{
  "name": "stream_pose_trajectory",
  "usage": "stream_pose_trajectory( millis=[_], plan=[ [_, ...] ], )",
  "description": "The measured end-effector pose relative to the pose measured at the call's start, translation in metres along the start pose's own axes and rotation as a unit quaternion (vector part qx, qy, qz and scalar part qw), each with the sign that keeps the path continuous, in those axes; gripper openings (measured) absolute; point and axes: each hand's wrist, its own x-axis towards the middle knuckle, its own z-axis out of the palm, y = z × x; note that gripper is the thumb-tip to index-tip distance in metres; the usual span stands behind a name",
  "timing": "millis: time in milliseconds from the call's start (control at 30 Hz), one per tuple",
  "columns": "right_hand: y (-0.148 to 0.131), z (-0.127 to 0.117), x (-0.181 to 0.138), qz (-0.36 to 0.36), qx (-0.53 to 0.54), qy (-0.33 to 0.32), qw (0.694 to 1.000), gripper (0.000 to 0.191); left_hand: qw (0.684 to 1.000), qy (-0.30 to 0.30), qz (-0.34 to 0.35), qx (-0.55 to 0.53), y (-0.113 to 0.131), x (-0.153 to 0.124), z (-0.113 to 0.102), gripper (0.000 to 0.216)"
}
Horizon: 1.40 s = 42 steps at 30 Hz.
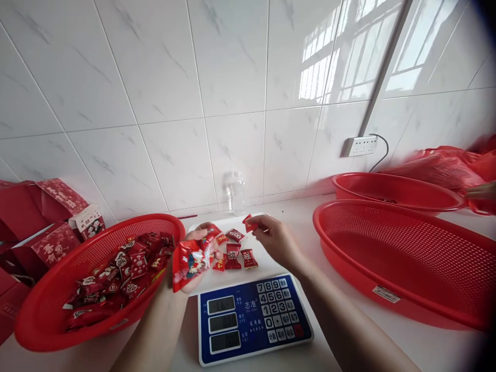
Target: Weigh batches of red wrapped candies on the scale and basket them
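My left hand [198, 234] is closed around a shiny red printed packet [191, 263], held above the left side of a scale's white tray [267, 263]. Over the back of the tray, my right hand [275, 235] pinches a small red wrapper piece [250, 223]; whether anything is inside it I cannot tell. Several red wrapped candies lie on the tray between my hands, among them a dark red candy [233, 257] and a candy to its right [249, 258]. The blue keypad panel [251, 320] of the scale faces me.
On the left, a red basket [176, 227] holds many wrapped candies, beside red printed boxes [58, 227]. Two red baskets stand right: a near one [349, 289] and a far one [399, 181]. A clear bottle [237, 194] stands by the wall. Another person's hand [481, 192] shows far right.
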Motion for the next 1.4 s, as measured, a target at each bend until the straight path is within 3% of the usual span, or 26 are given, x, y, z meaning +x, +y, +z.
stream_pose_trajectory(
  millis=[100,267,367,467,567,633,700,800,900,1000,1267,1400],
  plan=[
    [0.011,-0.015,0.007,0.021,-0.116,0.007,0.993,0.026,1.000,0.017,0.015,-0.017,0.012,-0.003,-0.004,0.020],
    [0.013,-0.021,0.006,0.034,-0.129,-0.079,0.988,0.020,0.999,0.042,0.022,0.012,0.013,-0.003,-0.005,0.013],
    [0.005,-0.019,0.001,0.033,-0.118,-0.095,0.988,0.026,0.991,0.085,0.027,0.097,0.009,-0.002,-0.001,0.007],
    [-0.008,-0.013,-0.006,0.019,0.010,-0.129,0.991,0.035,0.968,0.104,0.005,0.229,0.003,-0.005,0.006,0.016],
    [-0.021,-0.002,-0.015,0.015,0.230,-0.215,0.949,0.044,0.943,0.063,0.041,0.325,-0.007,-0.010,0.012,0.018],
    [-0.027,0.007,-0.019,0.022,0.300,-0.236,0.924,0.039,0.929,0.040,0.074,0.360,-0.014,-0.013,0.015,0.017],
    [-0.028,0.012,-0.020,0.023,0.311,-0.221,0.924,0.028,0.925,0.036,0.088,0.368,-0.018,-0.014,0.017,0.017],
    [-0.020,0.006,-0.014,0.005,0.242,-0.132,0.961,0.024,0.935,0.070,0.101,0.334,-0.017,-0.012,0.018,0.020],
    [-0.008,-0.013,-0.006,-0.001,0.033,-0.042,0.999,0.020,0.947,0.111,0.111,0.281,-0.010,-0.011,0.019,0.025],
    [0.001,-0.029,0.001,0.027,-0.160,-0.038,0.986,0.017,0.945,0.141,0.138,0.260,-0.003,-0.013,0.022,0.028],
    [0.021,-0.007,0.009,0.054,-0.207,-0.050,0.976,0.023,0.940,0.159,0.158,0.259,0.000,-0.015,0.025,0.033],
    [0.022,-0.007,0.007,0.042,-0.213,-0.064,0.974,0.025,0.941,0.152,0.162,0.256,-0.001,-0.014,0.022,0.034]
  ],
)
